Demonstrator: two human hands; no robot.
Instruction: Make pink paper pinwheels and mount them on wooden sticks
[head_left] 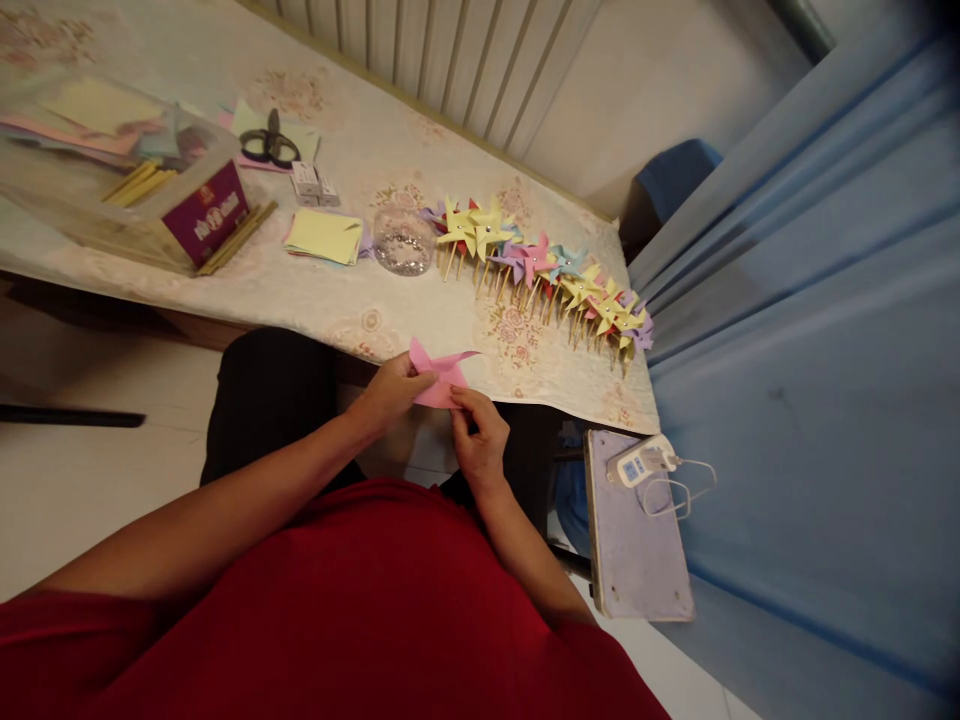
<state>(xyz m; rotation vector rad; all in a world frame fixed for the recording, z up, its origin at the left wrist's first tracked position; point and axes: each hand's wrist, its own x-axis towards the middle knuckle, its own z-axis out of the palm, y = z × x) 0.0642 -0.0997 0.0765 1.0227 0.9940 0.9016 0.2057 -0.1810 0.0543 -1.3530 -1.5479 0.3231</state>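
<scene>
A pink piece of paper (442, 382) with raised, curling corners is held between both hands at the table's front edge. My left hand (394, 390) pinches its left side, thumb on top. On the lower right side, my right hand (478, 430) grips the paper between thumb and fingers. Beyond the hands stands a round clear container (404, 242) of small shiny pieces. To its left lies a stack of yellow paper (325, 236). Several finished paper pinwheels (534, 260) on thin sticks lie in a row to its right.
A clear plastic bin (169, 205) with papers and sticks stands at the left, more sticks (236, 238) beside it. Black-handled scissors (270, 145) and small boxes (313, 184) lie nearby. A power strip (641, 462) rests on a low stool (641, 560) by the blue curtain (810, 400).
</scene>
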